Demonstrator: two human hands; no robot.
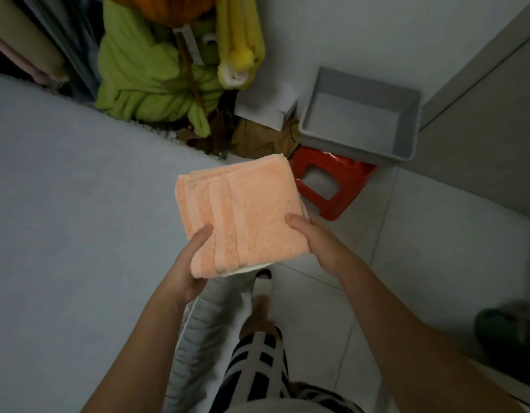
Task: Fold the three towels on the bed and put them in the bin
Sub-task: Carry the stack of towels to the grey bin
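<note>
While the person stands at the bed's right edge looking down, the bed [64,204] fills the left half of the view, its pale grey cover showing no towels on the part in sight. To the right lies a pale tiled floor [436,248]. At the far right, against the wall, sits a grey plastic bin [406,138], open-topped and apparently empty, resting on a red stool [329,189] that raises it closer to hand height. Far left of the bin, green and yellow cloths [144,73] hang in a cluttered corner.

Between bed and bin, held up in the air, is a folded peach towel [239,216], squared into a thick pad with its woven bands running near to far. A sliver of white [251,268] peeks from under its near edge, possibly another folded towel stacked beneath; this cannot be told for sure.

Both hands carry it. The left hand [189,263] grips the near left corner, thumb on top and fingers hidden underneath. The right hand [314,236] grips the near right edge the same way. Supporting it from both sides likely keeps the folds from slipping open. Folding looks finished for this towel; it sits near the bin, not yet over it.
</note>
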